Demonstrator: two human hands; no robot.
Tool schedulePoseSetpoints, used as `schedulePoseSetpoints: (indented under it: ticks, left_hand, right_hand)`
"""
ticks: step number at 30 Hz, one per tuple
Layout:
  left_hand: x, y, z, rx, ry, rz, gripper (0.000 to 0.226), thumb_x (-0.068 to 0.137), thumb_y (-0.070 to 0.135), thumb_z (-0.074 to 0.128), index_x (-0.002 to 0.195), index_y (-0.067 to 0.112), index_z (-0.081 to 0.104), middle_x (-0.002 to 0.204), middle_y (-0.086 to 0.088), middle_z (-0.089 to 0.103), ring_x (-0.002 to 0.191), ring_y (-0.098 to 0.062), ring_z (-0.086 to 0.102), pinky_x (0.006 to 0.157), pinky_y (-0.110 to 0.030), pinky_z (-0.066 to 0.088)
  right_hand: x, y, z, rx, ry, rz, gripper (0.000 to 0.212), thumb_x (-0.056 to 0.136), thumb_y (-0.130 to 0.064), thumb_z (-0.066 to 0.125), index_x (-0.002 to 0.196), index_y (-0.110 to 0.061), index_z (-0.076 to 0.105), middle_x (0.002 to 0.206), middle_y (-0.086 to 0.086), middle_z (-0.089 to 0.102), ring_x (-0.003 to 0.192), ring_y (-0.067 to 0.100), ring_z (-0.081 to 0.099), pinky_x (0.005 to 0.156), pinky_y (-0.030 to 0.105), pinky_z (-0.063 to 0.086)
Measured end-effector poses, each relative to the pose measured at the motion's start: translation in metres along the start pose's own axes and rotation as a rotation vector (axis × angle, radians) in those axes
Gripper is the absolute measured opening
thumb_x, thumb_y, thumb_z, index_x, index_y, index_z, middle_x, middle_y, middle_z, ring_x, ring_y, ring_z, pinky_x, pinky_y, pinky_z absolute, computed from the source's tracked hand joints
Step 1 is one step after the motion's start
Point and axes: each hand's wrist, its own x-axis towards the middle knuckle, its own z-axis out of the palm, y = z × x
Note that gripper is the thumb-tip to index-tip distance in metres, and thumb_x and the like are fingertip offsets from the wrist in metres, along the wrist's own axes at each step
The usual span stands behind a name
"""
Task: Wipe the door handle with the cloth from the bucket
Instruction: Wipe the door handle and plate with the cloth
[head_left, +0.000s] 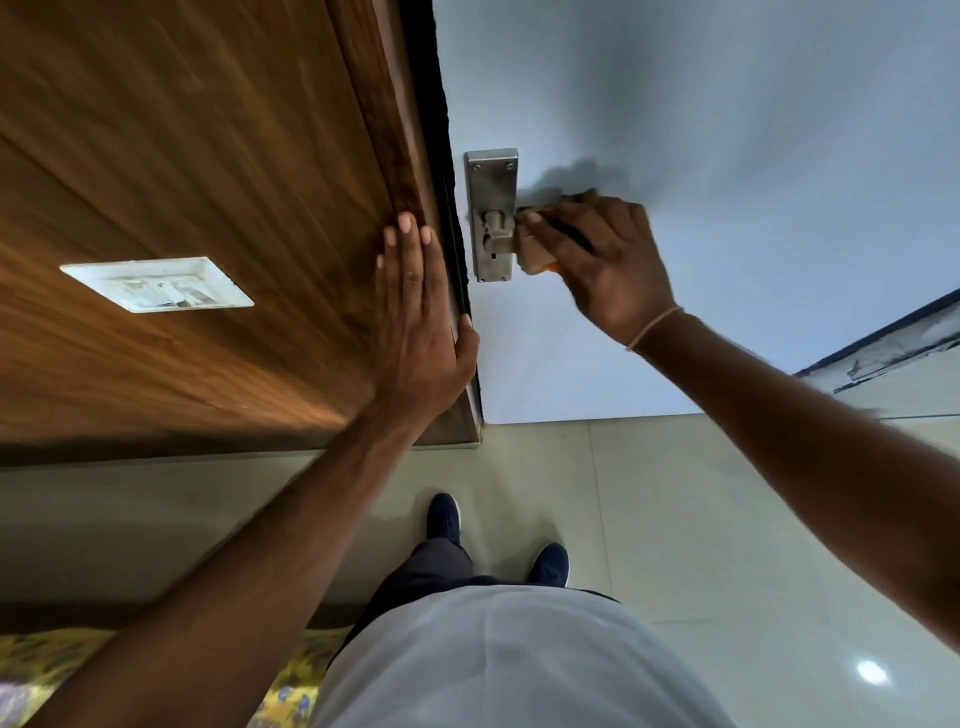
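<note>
A steel door handle on a long metal backplate is fixed to the pale door. My right hand grips a beige-orange cloth wrapped round the lever, so most of the lever is hidden. My left hand lies flat with straight fingers on the wooden door frame, its thumb at the door's edge. No bucket is in view.
A wood-panelled wall with a white switch plate fills the left. Below are pale floor tiles and my two dark shoes. A yellow patterned fabric lies at the bottom left.
</note>
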Motion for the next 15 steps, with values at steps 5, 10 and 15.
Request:
schedulePoseSetpoints:
  ticks: [5, 10, 15]
  left_hand:
    - [0.001, 0.002, 0.002, 0.004, 0.016, 0.0, 0.097, 0.091, 0.02, 0.075, 0.167, -0.009, 0.022, 0.177, -0.031, 0.017, 0.167, -0.046, 0.015, 0.136, -0.058, 0.019]
    - [0.0, -0.006, 0.001, 0.022, 0.016, 0.027, 0.091, 0.097, 0.02, 0.07, 0.169, -0.006, 0.02, 0.178, -0.028, 0.016, 0.168, -0.042, 0.014, 0.139, -0.052, 0.014]
    - [-0.001, -0.007, -0.002, 0.038, 0.003, 0.037, 0.09, 0.098, 0.02, 0.066, 0.17, -0.004, 0.017, 0.179, -0.026, 0.014, 0.169, -0.04, 0.012, 0.138, -0.053, 0.015]
  right_hand:
    - [0.017, -0.01, 0.008, -0.022, 0.016, -0.111, 0.037, 0.107, -0.01, 0.065, 0.143, -0.015, 0.069, 0.135, 0.009, 0.073, 0.117, 0.035, 0.07, 0.098, 0.042, 0.051]
    - [0.052, -0.029, 0.025, -0.003, -0.026, -0.347, 0.025, 0.113, -0.014, 0.054, 0.119, -0.018, 0.078, 0.126, 0.005, 0.076, 0.123, 0.032, 0.07, 0.104, 0.041, 0.054]
    - [0.066, -0.037, 0.031, -0.087, -0.1, -0.521, 0.026, 0.105, -0.007, 0.055, 0.091, -0.017, 0.074, 0.093, 0.002, 0.072, 0.109, 0.03, 0.071, 0.099, 0.038, 0.058]
